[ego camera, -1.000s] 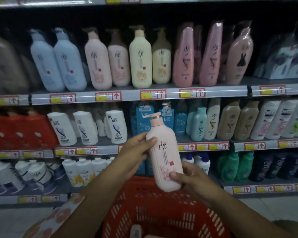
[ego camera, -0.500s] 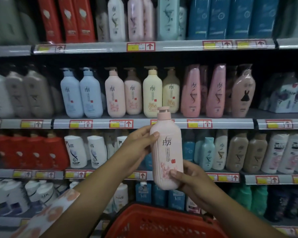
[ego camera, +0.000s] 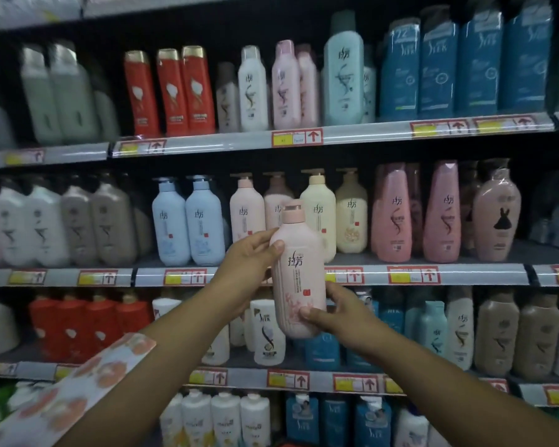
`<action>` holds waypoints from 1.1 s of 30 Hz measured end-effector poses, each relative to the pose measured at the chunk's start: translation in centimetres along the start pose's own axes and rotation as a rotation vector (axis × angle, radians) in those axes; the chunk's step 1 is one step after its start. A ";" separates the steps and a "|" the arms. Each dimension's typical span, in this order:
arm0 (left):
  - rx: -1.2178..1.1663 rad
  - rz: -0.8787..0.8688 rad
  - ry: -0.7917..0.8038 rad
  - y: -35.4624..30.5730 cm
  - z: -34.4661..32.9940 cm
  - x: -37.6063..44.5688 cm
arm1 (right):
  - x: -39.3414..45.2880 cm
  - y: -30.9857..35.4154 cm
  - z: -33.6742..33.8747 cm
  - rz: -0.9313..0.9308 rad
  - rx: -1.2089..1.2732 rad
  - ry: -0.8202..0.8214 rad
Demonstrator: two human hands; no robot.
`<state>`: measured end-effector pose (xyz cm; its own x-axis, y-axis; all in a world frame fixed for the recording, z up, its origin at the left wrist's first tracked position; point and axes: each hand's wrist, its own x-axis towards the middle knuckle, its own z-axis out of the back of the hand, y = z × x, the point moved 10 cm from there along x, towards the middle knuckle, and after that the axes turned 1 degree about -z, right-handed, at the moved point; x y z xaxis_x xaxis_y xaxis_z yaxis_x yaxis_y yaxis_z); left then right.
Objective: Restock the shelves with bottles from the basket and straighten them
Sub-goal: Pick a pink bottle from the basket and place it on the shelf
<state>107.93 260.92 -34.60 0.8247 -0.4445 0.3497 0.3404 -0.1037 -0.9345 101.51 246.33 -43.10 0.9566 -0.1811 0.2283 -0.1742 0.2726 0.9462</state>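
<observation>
Item: pink pump bottle, upright, label out. Now raised from basket level to mid-shelf height, in front of matching pink pump bottles w/ blue pump bottles to their left. Left hand wraps upper body, thumb on front; right hand grips lower part from the side. Not yet on mid shelf. Basket has dropped nearly out of view. Judgement: carry phase mostly done; placement in pink row next, then straighten. Cream pump bottles stand just right of that slot.
</observation>
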 end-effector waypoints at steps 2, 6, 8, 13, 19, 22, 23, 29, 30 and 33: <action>0.085 -0.055 -0.018 -1.3 1.2 1.7 | 2.6 1.6 0.1 0.031 -0.078 -0.016; 0.331 -0.135 -0.015 -3.5 2.7 5.8 | 7.5 4.3 0.2 0.098 -0.140 -0.041; 0.383 -0.151 -0.019 -4.0 3.1 7.8 | 9.9 5.2 0.5 0.124 -0.150 -0.063; 0.398 -0.187 -0.039 -4.3 3.8 11.5 | 14.4 5.5 0.9 0.134 -0.142 -0.077; 0.457 -0.208 -0.048 -3.8 4.2 14.3 | 17.1 4.1 1.0 0.151 -0.152 -0.139; 0.479 -0.206 -0.062 -3.2 4.2 15.0 | 18.0 3.8 1.3 0.158 -0.197 -0.163; 0.483 -0.203 -0.063 -2.9 4.3 15.2 | 18.2 3.6 1.3 0.154 -0.207 -0.163; 0.489 -0.207 -0.100 -2.3 4.4 16.1 | 18.9 3.0 1.5 0.125 -0.247 -0.165; 0.490 -0.212 -0.113 -2.3 4.4 16.2 | 19.0 3.1 1.5 0.124 -0.255 -0.162; 0.509 -0.233 -0.162 -2.5 4.4 16.1 | 19.2 3.0 1.8 0.109 -0.279 -0.164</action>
<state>122.31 257.97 -26.36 0.7472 -0.3149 0.5853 0.6621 0.2762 -0.6967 118.94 242.02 -35.45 0.8818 -0.2799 0.3795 -0.1809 0.5425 0.8204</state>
